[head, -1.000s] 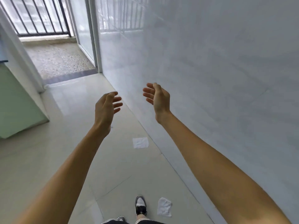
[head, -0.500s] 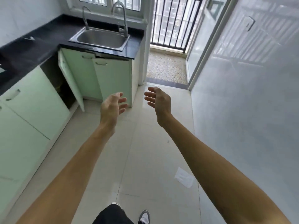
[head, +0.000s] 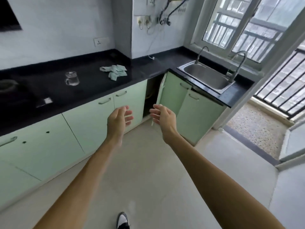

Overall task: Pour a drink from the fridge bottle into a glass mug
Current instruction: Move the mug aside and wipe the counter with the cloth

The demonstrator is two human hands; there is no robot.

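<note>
A clear glass mug [head: 72, 78] stands upright on the black countertop [head: 92, 90], left of centre, handle toward the left. Both arms reach forward over the floor, well short of the counter. My left hand [head: 118, 119] is open, fingers apart, palm facing right, holding nothing. My right hand [head: 162, 116] mirrors it, open and empty, palm facing left. The two hands hover in front of the green cabinet doors, far below and to the right of the mug. No fridge or bottle is in view.
A crumpled green cloth [head: 114, 71] lies on the counter right of the mug. A steel sink [head: 206, 76] with two taps sits in the corner. One cabinet door [head: 160, 90] under the sink stands ajar. A balcony doorway [head: 257, 129] opens on the right.
The view has swung left from the white wall and floor to the kitchen counter, bringing the mug, cloth and sink into sight. Both hands stay open and empty in front of me.
</note>
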